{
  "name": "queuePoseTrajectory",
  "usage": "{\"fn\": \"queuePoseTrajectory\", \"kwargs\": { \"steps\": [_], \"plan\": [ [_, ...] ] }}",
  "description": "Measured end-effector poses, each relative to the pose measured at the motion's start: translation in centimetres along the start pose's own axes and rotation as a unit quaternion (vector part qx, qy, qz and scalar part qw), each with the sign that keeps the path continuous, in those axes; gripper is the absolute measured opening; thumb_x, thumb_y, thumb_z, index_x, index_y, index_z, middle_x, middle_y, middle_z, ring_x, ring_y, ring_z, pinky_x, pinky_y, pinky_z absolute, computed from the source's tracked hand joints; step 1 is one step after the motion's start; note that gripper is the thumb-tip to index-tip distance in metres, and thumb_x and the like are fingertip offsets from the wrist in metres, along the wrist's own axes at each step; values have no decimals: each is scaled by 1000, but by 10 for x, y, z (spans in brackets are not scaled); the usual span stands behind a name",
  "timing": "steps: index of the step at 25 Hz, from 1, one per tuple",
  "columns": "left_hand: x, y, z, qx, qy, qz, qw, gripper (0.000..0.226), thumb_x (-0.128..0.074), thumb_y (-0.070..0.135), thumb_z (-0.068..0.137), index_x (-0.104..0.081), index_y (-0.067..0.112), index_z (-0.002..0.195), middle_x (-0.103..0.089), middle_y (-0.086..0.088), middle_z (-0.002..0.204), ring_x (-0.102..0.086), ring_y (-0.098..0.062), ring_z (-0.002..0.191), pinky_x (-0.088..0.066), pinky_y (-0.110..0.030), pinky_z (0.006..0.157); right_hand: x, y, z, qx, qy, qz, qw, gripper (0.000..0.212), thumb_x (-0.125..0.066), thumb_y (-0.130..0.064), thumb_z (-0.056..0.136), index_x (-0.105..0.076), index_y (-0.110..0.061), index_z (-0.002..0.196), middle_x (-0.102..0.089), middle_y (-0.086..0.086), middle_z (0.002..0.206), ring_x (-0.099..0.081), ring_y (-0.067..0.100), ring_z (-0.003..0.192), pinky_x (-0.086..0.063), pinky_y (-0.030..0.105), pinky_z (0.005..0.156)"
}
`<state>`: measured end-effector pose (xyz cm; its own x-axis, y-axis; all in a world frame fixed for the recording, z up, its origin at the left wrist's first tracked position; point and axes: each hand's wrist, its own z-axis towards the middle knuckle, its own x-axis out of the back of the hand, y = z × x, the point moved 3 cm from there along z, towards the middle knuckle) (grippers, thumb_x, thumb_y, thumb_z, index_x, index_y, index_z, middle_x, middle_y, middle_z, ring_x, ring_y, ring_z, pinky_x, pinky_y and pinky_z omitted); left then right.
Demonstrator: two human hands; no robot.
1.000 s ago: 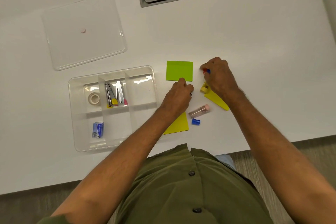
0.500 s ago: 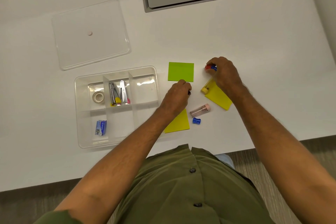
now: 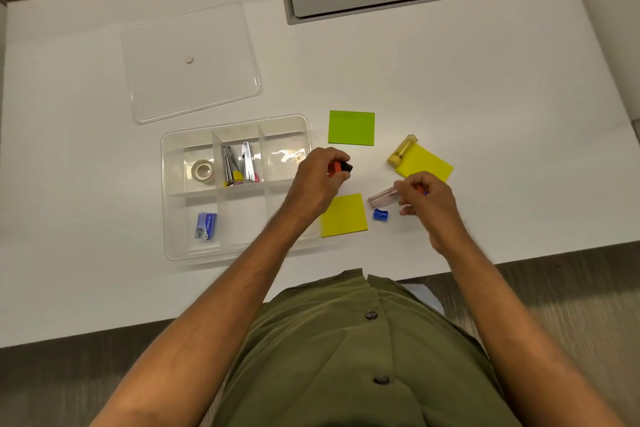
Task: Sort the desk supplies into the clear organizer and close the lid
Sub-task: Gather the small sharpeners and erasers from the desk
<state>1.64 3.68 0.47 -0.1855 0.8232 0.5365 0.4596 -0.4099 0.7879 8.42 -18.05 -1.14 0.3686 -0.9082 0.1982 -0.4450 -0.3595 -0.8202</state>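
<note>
A clear organizer (image 3: pixel 239 255) is seen on the white desk (image 3: pixel 450 73), lid off, at nine o'clock from the hands. Its clear lid (image 3: pixel 190 62) lies flat at twelve o'clock from it, just apart. In the organizer's far row a tape roll (image 3: pixel 202 170) is held in the left compartment and two staple removers (image 3: pixel 239 165) in the middle one; a blue staple box (image 3: pixel 206 225) lies in the near left compartment.

A small red-and-black object (image 3: pixel 341 167) is gripped by the curled fingers of the left hand (image 3: pixel 317 180), just beside the organizer's right wall. The right hand (image 3: pixel 427 199) is blurred; its fingers are closed around something small and blue, which cannot be identified. A clear lead tube (image 3: pixel 381 196) is touched at its right end by that hand, and a blue sharpener (image 3: pixel 380 214) lies at six o'clock from the tube.

A green sticky pad (image 3: pixel 351 127) lies at twelve o'clock from the left hand. One yellow sticky pad (image 3: pixel 344 215) is partly covered by the left wrist; another yellow pad (image 3: pixel 427 163) lies at twelve o'clock from the right hand, with a yellow tube (image 3: pixel 401 150) resting on its left edge.
</note>
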Motion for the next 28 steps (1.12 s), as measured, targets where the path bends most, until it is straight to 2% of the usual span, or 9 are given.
{"fn": "queuePoseTrajectory", "kwargs": {
  "steps": [2, 4, 7, 10, 12, 16, 21, 25, 28],
  "plan": [
    [9, -6, -13, -11, 8, 3, 1000, 30, -73, 16, 87, -66, 20, 116, -65, -1, 116, -62, -18, 108, -53, -34, 96, -3, 20, -12, 55, 3, -153, 987, 7, -72, -21, 91, -68, -17, 94, -64, -2, 85, -60, 10, 70, -51, 22, 57],
    [17, -12, -25, -23, 16, 5, 1000, 29, -73, 15, 88, -66, 19, 116, -65, 0, 114, -62, -18, 107, -54, -36, 96, -8, 34, -20, 99, 8, -303, 948, 13, -73, -27, 90, -67, -23, 101, -59, -5, 91, -53, 4, 72, -40, 15, 61],
    [30, -21, -44, -39, 28, 22, 999, 28, -72, 14, 88, -66, 19, 115, -63, 2, 112, -60, -15, 106, -52, -32, 96, -19, 48, -28, 128, -6, -395, 910, 35, -71, -33, 92, -60, -22, 124, -55, -2, 103, -52, 9, 82, -37, 20, 69],
    [41, -30, -62, -52, 33, 55, 997, 28, -70, 14, 90, -65, 17, 117, -61, 7, 112, -55, -4, 101, -45, -12, 90, -27, 53, -32, 139, -11, -407, 902, 39, -67, -33, 95, -58, -19, 130, -58, 4, 113, -59, 19, 95, -38, 25, 76],
    [46, -38, -73, -60, 35, 87, 994, 28, -68, 14, 92, -63, 16, 119, -60, 6, 112, -51, -1, 98, -39, -8, 85, -30, 48, -35, 144, -7, -401, 905, 31, -66, -31, 96, -61, -19, 124, -59, 6, 113, -59, 19, 94, -38, 24, 76],
    [47, -56, -84, -64, 18, 152, 986, 29, -66, 12, 93, -62, 11, 122, -62, -5, 117, -57, -16, 106, -40, -20, 88, -41, 21, -48, 194, -2, -328, 925, 25, -73, -27, 90, -62, -23, 112, -58, -1, 109, -56, 8, 81, -42, 13, 67],
    [31, -70, -90, -105, -7, 265, 958, 26, -65, -1, 89, -64, 6, 114, -62, -13, 111, -59, -28, 97, -53, -39, 79, -78, -26, -57, 192, -33, -250, 948, 26, -77, -17, 86, -61, -18, 106, -61, -2, 105, -58, 13, 91, -44, 13, 72],
    [22, -70, -81, -88, -39, 350, 932, 23, -62, -5, 87, -61, 8, 106, -57, -12, 104, -57, -28, 92, -46, -34, 65, -104, -45, -54, 199, -57, -263, 942, 27, -78, -15, 85, -61, -19, 106, -63, -4, 105, -58, 12, 93, -44, 12, 73],
    [19, -71, -74, -70, -55, 367, 926, 18, -60, -4, 89, -58, 6, 104, -56, -13, 102, -58, -30, 92, -39, -35, 63, -119, -49, -50, 226, -78, -304, 922, 25, -76, -12, 85, -63, -19, 105, -64, -3, 105, -57, 13, 94, -47, 19, 78]
  ]
}}
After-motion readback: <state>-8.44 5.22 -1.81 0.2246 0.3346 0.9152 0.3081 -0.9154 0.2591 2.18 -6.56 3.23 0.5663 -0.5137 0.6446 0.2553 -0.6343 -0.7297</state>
